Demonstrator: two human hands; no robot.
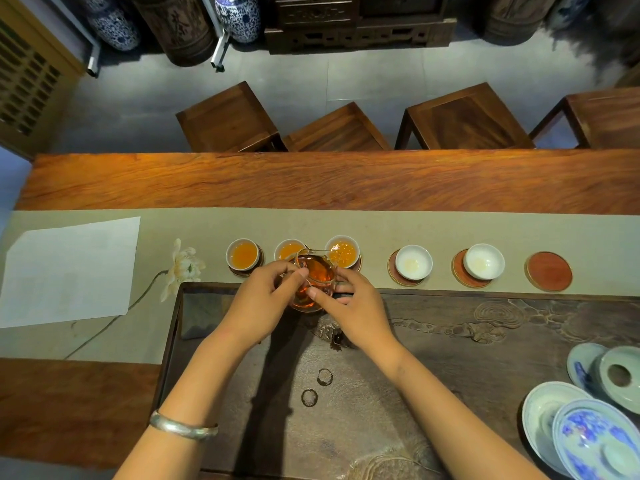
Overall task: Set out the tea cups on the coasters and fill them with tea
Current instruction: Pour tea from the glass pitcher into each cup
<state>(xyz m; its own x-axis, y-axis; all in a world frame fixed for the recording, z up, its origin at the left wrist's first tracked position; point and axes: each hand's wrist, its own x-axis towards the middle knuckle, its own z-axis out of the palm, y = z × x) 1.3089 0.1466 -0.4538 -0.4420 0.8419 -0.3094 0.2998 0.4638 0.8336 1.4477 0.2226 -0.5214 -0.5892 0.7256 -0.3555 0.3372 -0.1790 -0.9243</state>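
At frame centre I held the glass pitcher (313, 280) of amber tea with both hands: my left hand (258, 303) and right hand (353, 308) had fingers curled round it, spout tilted over the third tea cup (342, 251). Two empty cups (414, 262) sat on coasters (548, 270) right of it.
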